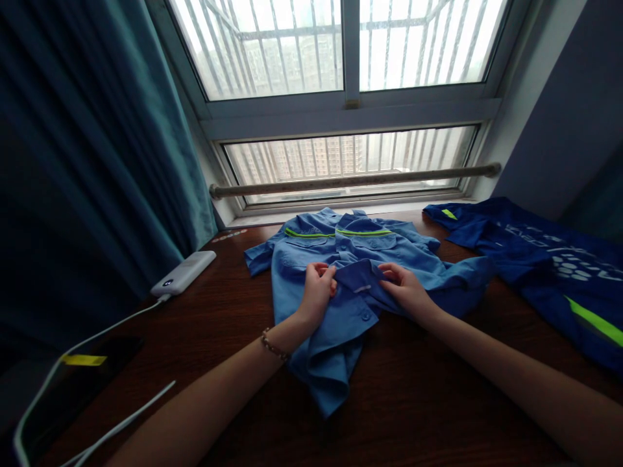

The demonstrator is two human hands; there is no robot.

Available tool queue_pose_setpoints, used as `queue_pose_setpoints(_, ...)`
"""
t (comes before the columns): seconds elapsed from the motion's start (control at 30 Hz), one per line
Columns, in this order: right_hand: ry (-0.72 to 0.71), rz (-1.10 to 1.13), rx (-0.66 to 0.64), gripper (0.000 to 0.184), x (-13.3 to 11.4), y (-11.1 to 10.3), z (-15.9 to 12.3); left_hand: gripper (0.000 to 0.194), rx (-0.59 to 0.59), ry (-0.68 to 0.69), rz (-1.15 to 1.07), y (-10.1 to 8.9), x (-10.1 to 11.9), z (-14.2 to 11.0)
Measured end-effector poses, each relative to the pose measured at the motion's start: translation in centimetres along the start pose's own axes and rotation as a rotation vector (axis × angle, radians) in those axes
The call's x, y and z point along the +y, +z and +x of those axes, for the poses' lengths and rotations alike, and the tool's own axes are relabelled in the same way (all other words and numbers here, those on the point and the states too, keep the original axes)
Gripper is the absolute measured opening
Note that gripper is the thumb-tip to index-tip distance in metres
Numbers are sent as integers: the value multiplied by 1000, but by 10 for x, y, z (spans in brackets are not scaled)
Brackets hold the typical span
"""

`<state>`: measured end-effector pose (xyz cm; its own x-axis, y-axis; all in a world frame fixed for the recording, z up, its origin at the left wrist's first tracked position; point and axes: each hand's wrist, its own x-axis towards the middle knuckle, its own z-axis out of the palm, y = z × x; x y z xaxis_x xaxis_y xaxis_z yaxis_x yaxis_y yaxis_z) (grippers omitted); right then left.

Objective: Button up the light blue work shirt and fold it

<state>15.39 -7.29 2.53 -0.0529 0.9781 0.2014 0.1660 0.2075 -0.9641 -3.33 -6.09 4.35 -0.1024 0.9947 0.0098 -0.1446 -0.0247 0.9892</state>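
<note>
On the dark wooden surface (438, 389), just in front of the window (350, 107), I have a light blue short-sleeved shirt (350, 308) spread out loosely, its upper part toward the glass and its lower part rumpled toward me. Lime strips (309, 234) cross its chest above the pockets.

I see the left hand (318, 292) with thumb and fingers pinched together on one end of a folded, darker part of the shirt, near its middle. The right hand (402, 288) holds the other end of that fold in its fingertips, so both hands are narrow on the cloth, with the fold running between them. A pale mark shows on the fold, and a button (366, 316) sits on the cloth just below it. From there a loose corner droops toward me. A beaded bracelet (273, 345) circles the left wrist.

To my right lies a deeper blue garment (516, 250) with white print, close beside the shirt; I can't tell whether they touch. To my left, near the curtain (121, 130), a white power bank (183, 274) has a white cable (131, 314) plugged into its near end. Closer to me are a yellow tag (85, 360) and another white cord (129, 415).
</note>
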Motion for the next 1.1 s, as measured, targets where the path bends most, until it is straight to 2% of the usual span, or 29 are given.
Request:
queue_pose_setpoints(0.1, 133, 212, -37, 38, 0, 0, -1, 10, -354, 151, 316, 5, 4, -20)
queue_pose_setpoints(0.17, 163, 276, -41, 41, -3, 0, -3, 10, -514, 260, 536, 6, 3, -31)
queue_pose_setpoints(0.2, 163, 286, -38, 41, -5, 1, -4, 11, -557, 310, 629, 6, 2, -35)
queue_pose_setpoints(0.3, 162, 314, -17, 37, -8, 2, -6, 17, -617, 379, 815, 6, -4, -38)
queue_pose_setpoints(0.43, 215, 408, 32, 32, -8, 3, -5, 17, -630, 395, 888, 4, -8, -32)
queue_pose_setpoints(0.6, 172, 477, -61, 33, -9, 3, -7, 16, -657, 373, 926, 2, -8, -30)
queue_pose_setpoints(0.7, 66, 301, -118, 29, -13, 3, -9, 17, -665, 379, 977, 0, -7, -31)
queue_pose_setpoints(0.83, -384, -231, -114, 10, -19, 4, -16, 14, -693, 371, 986, -1, -5, -29)
queue_pose_setpoints(0.9, -573, -481, -76, 11, -20, 5, -22, 14, -674, 362, 953, 0, -3, -28)
queue_pose_setpoints(1.0, -666, -719, 12, 17, -20, 5, -30, 14, -595, 302, 813, 2, -1, -29)
queue_pose_setpoints(1.1, -671, -799, 49, 18, -20, 5, -31, 12, -539, 219, 626, 4, -1, -30)
